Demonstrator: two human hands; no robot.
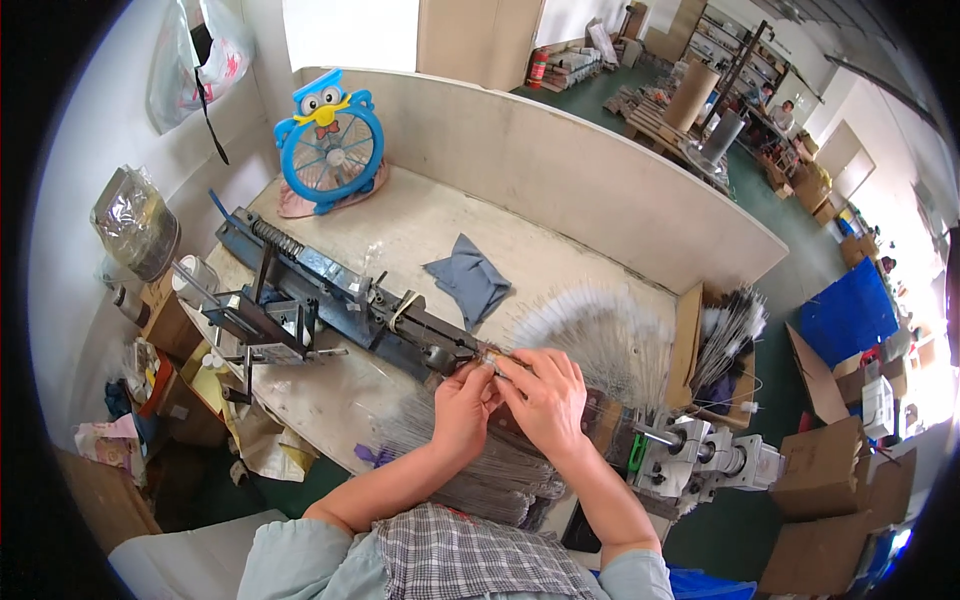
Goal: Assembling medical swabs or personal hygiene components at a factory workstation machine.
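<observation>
The left hand (463, 408) and right hand (545, 396) are pinching, nearly closed, a small piece (490, 361) at the near end of the long machine (350, 284); its kind I cannot tell. Keeping both hands steady is probably helping the alignment.

You've got a small piece (490, 359) pinched in both hands' fingers (524, 370), mostly hidden, at the near end of the long dark metal fixture (345, 287). Fixture lies diagonally on your tabletop (560, 245), coil spring (277, 238) toward its far end.
</observation>
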